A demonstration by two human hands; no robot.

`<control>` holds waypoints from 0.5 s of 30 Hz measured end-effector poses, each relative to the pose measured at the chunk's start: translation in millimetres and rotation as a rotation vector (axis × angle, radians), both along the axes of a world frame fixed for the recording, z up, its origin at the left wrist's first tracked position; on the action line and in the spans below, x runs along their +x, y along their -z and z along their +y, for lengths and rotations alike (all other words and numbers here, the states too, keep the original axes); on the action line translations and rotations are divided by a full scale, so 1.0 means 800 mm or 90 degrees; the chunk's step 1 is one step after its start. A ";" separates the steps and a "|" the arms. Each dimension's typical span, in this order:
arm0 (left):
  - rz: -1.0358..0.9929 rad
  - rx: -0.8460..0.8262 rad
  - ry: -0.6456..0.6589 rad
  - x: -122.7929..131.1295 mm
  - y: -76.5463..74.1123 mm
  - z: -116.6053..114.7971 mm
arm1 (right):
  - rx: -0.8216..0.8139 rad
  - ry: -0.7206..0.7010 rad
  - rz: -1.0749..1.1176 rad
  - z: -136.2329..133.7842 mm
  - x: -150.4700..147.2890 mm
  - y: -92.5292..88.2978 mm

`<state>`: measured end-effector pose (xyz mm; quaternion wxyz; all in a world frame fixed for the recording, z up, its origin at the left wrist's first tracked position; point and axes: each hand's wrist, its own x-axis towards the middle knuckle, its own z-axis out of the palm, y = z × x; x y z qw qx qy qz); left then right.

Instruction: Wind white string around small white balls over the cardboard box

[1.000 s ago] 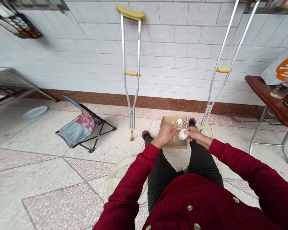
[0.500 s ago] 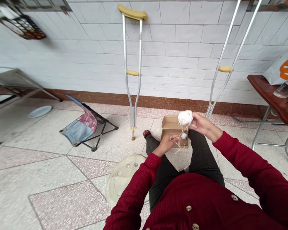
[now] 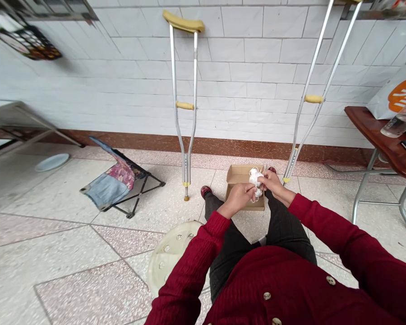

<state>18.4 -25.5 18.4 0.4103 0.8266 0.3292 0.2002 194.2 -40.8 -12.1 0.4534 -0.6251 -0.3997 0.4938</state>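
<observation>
I sit with my legs stretched out and a shallow cardboard box on the floor between my shins. My right hand is closed on a ball of white yarn just above the box. My left hand is pinched on a smaller white wad of the same thread right beside it. Both hands nearly touch over the box's near edge. Loose strands run between the two pieces.
Two aluminium crutches lean on the tiled wall. A folding stool lies on the floor at left, a plate beyond it. A pale plastic stool stands by my left leg. A brown table with a bottle and bag is at right.
My right hand had lifted the yarn ball high above the box, stretching the thread; it has now come back down next to my left hand over the box.
</observation>
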 end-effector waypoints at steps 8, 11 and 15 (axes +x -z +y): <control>-0.060 -0.106 -0.012 -0.018 0.032 -0.026 | 0.050 0.078 0.341 0.023 0.007 -0.037; -0.054 -0.128 -0.005 -0.018 0.063 -0.030 | 0.073 0.060 0.364 0.015 0.008 -0.051; -0.045 -0.152 -0.011 -0.018 0.091 -0.013 | 0.058 -0.056 0.390 -0.016 -0.008 -0.061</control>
